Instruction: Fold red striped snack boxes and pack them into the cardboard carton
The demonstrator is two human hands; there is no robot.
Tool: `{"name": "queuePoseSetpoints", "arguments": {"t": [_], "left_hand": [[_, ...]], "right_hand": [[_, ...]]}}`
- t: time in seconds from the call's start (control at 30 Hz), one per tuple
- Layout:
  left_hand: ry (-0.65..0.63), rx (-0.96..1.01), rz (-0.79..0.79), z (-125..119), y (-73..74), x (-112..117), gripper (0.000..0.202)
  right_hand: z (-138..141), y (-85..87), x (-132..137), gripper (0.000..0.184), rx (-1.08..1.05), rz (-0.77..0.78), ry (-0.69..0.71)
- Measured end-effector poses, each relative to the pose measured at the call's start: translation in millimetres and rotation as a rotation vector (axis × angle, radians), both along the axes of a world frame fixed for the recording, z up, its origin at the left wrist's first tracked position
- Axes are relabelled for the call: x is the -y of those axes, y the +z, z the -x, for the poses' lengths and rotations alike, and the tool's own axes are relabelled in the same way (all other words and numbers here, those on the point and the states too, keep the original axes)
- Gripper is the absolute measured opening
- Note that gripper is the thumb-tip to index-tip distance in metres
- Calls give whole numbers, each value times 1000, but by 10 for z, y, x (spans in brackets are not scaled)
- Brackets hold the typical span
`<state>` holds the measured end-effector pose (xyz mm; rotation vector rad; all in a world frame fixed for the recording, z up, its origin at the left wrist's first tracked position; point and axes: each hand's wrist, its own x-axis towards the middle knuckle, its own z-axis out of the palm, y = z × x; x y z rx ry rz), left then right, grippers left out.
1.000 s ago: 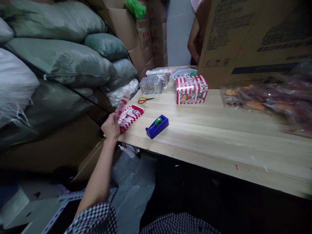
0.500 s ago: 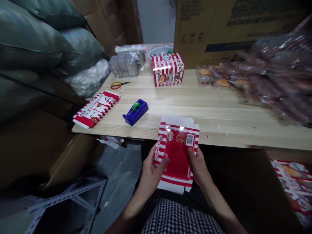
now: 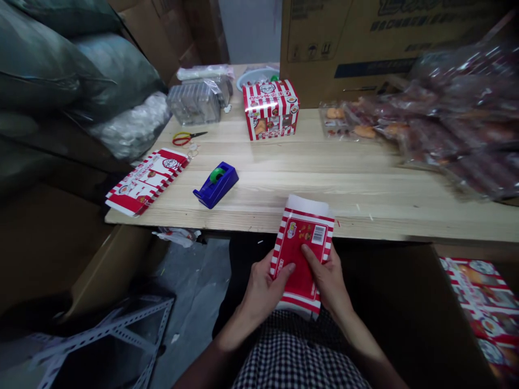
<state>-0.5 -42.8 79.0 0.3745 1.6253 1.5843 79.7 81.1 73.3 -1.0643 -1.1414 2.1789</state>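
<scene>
A red-and-white striped carton (image 3: pixel 302 237), with a barcode and a white flap at its top end, is held tilted just off the table's front edge. My left hand (image 3: pixel 265 281) grips its left side, thumb on the red face. On the right side my right hand (image 3: pixel 326 273) holds it the same way, fingers mostly hidden behind. Farther left on the table sits a blue tape dispenser (image 3: pixel 217 185) with a green roll. A flat striped carton (image 3: pixel 148 181) lies left of that, and scissors (image 3: pixel 187 138) with red and yellow handles lie behind.
An assembled striped box (image 3: pixel 271 111) stands at the back of the wooden table (image 3: pixel 259 208). Clear plastic packs (image 3: pixel 194 102) are back left; a heap of bagged toy pieces (image 3: pixel 454 124) covers the right. Printed boxes (image 3: pixel 482 297) lie low right. A metal frame (image 3: pixel 109 327) stands lower left.
Between my hands the carton has become narrower, its left striped side panel now out of sight. Both thumbs have moved inward over the red face. The view has shifted slightly.
</scene>
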Motion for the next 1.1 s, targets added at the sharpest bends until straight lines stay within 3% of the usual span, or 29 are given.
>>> {"name": "queuePoseSetpoints", "arguments": {"t": [0.17, 0.37, 0.53, 0.6, 0.8, 0.93, 1.1], "left_hand": [[54, 133, -83, 86, -101, 49, 32], [-1, 74, -106, 147, -117, 130, 37], [235, -51, -243, 415, -145, 98, 57], [274, -82, -244, 489, -193, 80, 59], [374, -20, -339, 432, -353, 35, 57], [361, -53, -213, 416, -355, 32, 39], [316, -56, -114, 486, -375, 54, 31]], "right_hand": [[-101, 76, -174, 44, -112, 127, 203], [-116, -63, -324, 45, -187, 63, 232], [-132, -269, -155, 49, -137, 32, 279], [-161, -345, -79, 50, -122, 44, 335], [-220, -489, -28, 54, -124, 91, 345], [-244, -478, -47, 54, -136, 125, 367], [-264, -411, -71, 51, -145, 105, 410]]}}
